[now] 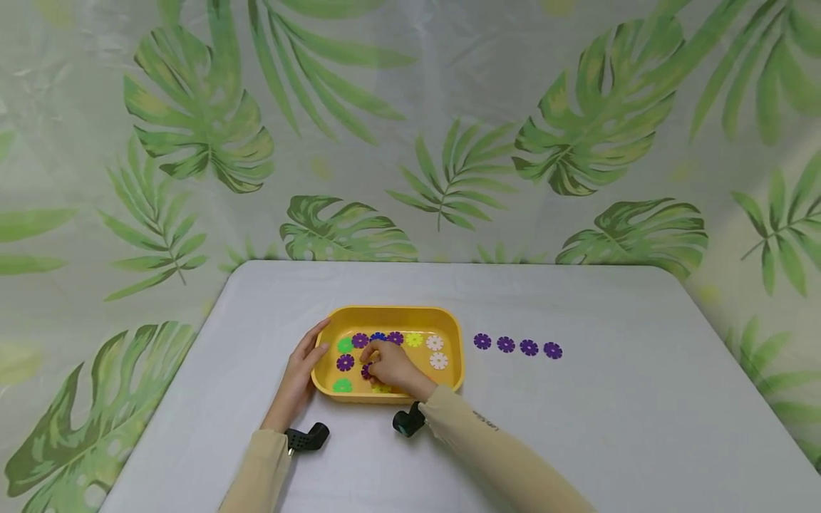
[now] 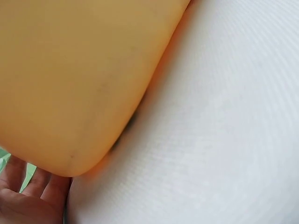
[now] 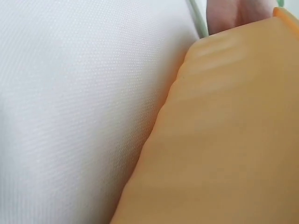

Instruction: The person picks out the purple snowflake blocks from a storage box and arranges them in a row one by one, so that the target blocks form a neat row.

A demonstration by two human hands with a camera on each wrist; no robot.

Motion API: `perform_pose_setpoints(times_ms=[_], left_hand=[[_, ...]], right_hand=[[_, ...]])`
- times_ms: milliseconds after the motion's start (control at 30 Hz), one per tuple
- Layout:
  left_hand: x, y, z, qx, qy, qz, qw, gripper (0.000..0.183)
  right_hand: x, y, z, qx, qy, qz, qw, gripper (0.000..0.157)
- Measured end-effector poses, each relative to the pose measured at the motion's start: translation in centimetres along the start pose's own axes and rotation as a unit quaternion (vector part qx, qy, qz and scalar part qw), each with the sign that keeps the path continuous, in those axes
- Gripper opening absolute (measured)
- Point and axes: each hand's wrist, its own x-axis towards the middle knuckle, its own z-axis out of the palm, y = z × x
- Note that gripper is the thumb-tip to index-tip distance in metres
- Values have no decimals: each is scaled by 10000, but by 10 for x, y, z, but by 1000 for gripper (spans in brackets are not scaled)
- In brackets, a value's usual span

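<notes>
A yellow plastic tray (image 1: 398,314) holds several flat interlocking flower discs in purple, green, blue, yellow and white. At its left end my left hand (image 1: 298,370) grips the wall, thumb over the rim and fingers along the outside. In the left wrist view those fingers (image 2: 32,191) show behind the tray's corner. My right hand (image 1: 393,366) reaches in over the front rim and pinches a purple flower disc (image 1: 366,372) between thumb and fingertips, low over the tray floor. The right wrist view shows mostly the tray's outer wall (image 3: 215,130), with the pinching fingers out of sight.
Right of the tray, several purple discs (image 1: 505,345) lie in a spaced row on the white table (image 1: 616,413). Inside, two white discs (image 1: 438,360) sit at the right end and a green disc (image 1: 343,385) at the front left. A leaf-patterned curtain (image 1: 449,85) hangs behind.
</notes>
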Motion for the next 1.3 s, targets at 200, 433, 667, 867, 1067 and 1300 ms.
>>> perform_pose_setpoints(times_ms=[200,433,667,867,1067,1300], left_hand=[[0,-1,1,50,34,-27,10000,47],[-2,-1,1,6,50,-64,10000,47],[-3,-1,1,37,98,-101,9999,47],[-3,0,0,39,102,-63,9999,46],[-2,1,0,47,115,-121,9998,46],[-2,1,1,-16,149,-189,9997,47]], right_hand=[[-8,2,-15,514,-330,-274,9978,16],[-24,5,-56,1180,-352,-500,9911,20],[-45,13,-109,1194,62,-550,9913,26],[-62,36,-153,1419,420,-702,9865,29],[-81,72,-190,1538,1021,-810,9795,33],[-111,119,-228,1324,1848,-551,9723,35]])
